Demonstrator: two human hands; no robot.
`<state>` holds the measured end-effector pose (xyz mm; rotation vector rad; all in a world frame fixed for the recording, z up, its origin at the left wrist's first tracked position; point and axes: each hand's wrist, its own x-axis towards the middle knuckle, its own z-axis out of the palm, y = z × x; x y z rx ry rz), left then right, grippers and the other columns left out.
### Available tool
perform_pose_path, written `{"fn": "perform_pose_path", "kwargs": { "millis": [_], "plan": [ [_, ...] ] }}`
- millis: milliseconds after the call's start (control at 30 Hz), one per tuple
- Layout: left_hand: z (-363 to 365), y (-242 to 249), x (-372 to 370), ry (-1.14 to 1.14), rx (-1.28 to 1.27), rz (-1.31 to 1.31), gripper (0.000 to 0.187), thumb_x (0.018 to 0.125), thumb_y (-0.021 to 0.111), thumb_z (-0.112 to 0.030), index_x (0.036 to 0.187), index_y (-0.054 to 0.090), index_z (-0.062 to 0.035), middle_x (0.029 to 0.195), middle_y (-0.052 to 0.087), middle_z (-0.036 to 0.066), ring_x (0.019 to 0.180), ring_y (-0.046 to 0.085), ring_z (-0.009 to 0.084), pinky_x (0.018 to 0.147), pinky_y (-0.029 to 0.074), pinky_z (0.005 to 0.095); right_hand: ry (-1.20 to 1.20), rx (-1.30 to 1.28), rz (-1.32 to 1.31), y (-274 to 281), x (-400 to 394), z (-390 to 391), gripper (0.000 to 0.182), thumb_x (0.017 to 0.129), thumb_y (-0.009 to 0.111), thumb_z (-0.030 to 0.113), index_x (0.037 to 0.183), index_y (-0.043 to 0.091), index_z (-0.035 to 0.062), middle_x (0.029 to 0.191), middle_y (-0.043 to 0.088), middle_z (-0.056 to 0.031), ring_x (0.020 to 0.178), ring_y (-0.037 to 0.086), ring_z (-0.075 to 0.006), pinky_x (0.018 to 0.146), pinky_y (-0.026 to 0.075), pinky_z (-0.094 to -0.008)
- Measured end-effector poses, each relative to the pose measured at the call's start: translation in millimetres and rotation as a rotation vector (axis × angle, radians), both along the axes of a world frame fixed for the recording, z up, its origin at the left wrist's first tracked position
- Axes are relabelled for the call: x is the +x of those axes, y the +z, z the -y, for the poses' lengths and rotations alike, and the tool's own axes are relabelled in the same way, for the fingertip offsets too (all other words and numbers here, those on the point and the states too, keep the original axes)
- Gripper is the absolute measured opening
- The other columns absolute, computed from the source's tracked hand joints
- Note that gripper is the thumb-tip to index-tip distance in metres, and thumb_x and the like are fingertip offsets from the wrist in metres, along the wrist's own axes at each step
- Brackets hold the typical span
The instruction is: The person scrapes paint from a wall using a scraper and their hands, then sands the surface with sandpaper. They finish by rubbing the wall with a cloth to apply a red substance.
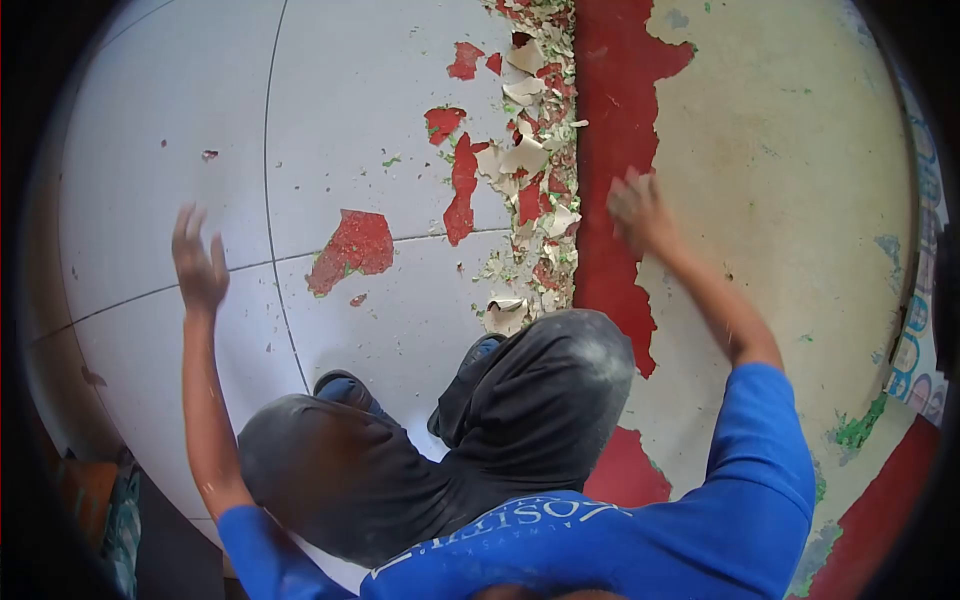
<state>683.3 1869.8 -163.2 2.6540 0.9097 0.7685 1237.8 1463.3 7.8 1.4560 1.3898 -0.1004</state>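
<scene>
My left hand point(199, 260) is raised over the pale floor tiles point(350, 110), its fingers apart and nothing in it. On the other side, my right hand point(643, 212) is at the boundary between the red paint point(615, 90) and the bare cream wall surface point(770, 200); motion blurs its fingers, and whether it holds anything is unclear. Peeled paint flakes point(525, 155) lie heaped along the foot of the red strip. A large red flake point(357, 247) lies on the tiles between my hands, with a long red piece point(461, 190) nearer the heap.
My bent knees point(560, 380) and dark shoes point(345, 388) are below the hands. A patterned sheet point(915, 350) hangs at the far right. At the lower left edge stands a brown object point(88, 495). Red paint point(880, 510) also shows at the lower right.
</scene>
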Motion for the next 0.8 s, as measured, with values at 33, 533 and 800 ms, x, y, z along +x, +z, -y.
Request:
{"fn": "perform_pose_path", "kwargs": {
  "millis": [33,533,800],
  "plan": [
    [-26,-3,31,-0.027,-0.005,0.027,0.043,0.091,0.059,-0.003,0.133,0.048,-0.0010,0.140,0.048,0.020,0.133,0.045,0.0376,0.110,0.038,0.0449,-0.075,-0.132,-0.105,2,-28,27,0.062,0.091,0.055,0.052,0.146,0.047,0.0246,0.159,0.032,-0.0008,0.151,0.014,-0.0317,0.119,0.004,-0.0623],
    [-95,-75,203,0.071,-0.251,0.145,0.049,0.097,0.054,-0.026,0.137,0.042,-0.0001,0.146,0.037,0.023,0.141,0.033,0.0390,0.116,0.034,0.0463,-0.182,-0.238,-0.144,68,-60,67,0.064,0.087,0.056,0.049,0.147,0.045,0.0289,0.163,0.023,0.0014,0.152,0.013,-0.0261,0.120,0.004,-0.0631],
    [-95,-65,210,0.020,-0.120,-0.035,0.048,0.093,0.061,-0.023,0.132,0.047,0.0022,0.140,0.044,0.025,0.136,0.037,0.0407,0.113,0.033,0.0490,-0.174,-0.364,-0.187,84,-104,133,0.065,0.091,0.049,0.053,0.150,0.040,0.0272,0.165,0.016,0.0013,0.153,0.007,-0.0244,0.121,0.005,-0.0595]
  ]
}}
